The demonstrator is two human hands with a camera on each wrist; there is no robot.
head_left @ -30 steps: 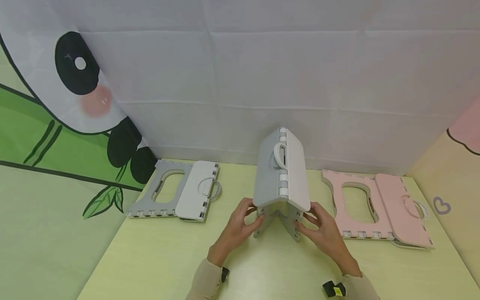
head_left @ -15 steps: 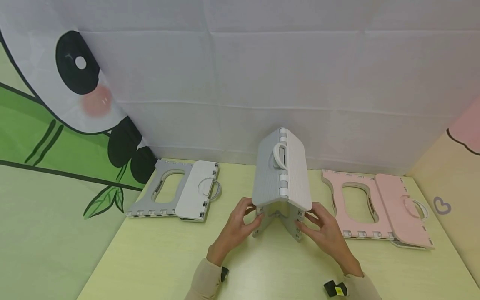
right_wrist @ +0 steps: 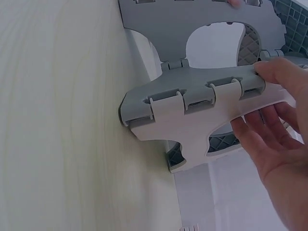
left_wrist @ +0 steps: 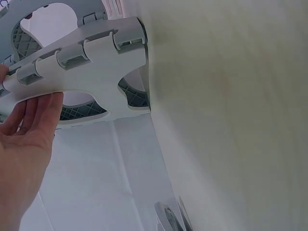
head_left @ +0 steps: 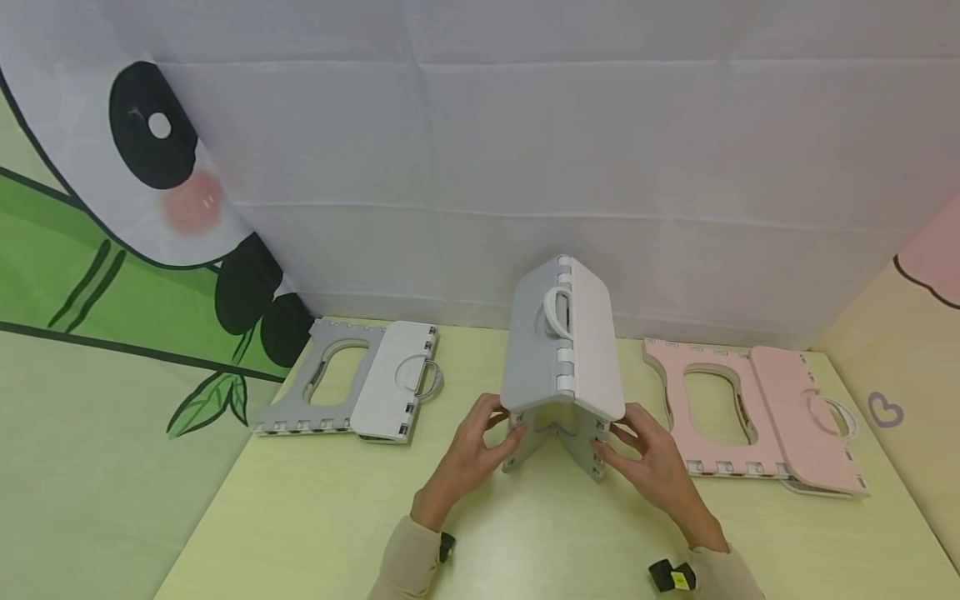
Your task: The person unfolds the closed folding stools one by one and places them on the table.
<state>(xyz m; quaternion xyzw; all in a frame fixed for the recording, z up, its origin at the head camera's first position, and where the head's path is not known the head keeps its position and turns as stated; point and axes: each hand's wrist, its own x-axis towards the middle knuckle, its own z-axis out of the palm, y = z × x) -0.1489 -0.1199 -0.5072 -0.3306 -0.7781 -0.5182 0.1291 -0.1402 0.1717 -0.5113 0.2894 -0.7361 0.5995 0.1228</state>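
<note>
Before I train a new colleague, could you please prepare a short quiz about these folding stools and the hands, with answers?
1. True or false: the top of the half-open stool forms one level surface.
2. In the head view, on which side of the half-open stool does the folded grey-and-white stool lie?
3. What do the left hand and right hand hold?
A) the pink stool
B) the side panels of the half-open stool
C) a carry handle

Key:
1. False; it slopes down from a middle ridge.
2. Left.
3. B.
</note>
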